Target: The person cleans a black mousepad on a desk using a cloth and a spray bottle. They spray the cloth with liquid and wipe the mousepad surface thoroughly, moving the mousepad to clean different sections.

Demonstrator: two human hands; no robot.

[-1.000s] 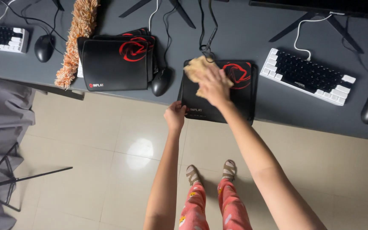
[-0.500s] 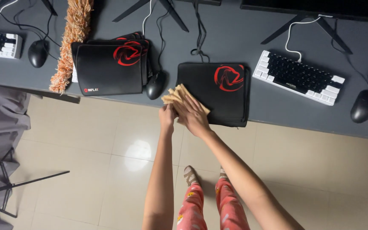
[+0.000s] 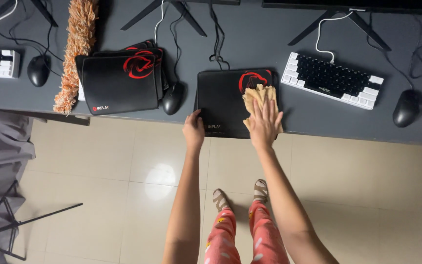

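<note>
- Cloth (image 3: 259, 98): tan, soft and light by the look of it, likely to bunch; it lies on the right part of the mat (image 3: 225, 100), under the flat right hand (image 3: 264, 122), fingers spread, pressing rather than gripping.
- Left hand (image 3: 193, 129) rests on the mat's near-left edge, fingers curled over it.
- Mat: thin, floppy, best pinned at an edge.
- Count: one cloth, three mice, two keyboards, one duster (image 3: 75, 51), a stack of mats (image 3: 120, 80) at left.

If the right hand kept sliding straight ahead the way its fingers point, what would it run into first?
Likely the red emblem on the black mouse pad, as the right hand pushes the tan cloth ahead; beyond lies bare desk.
</note>
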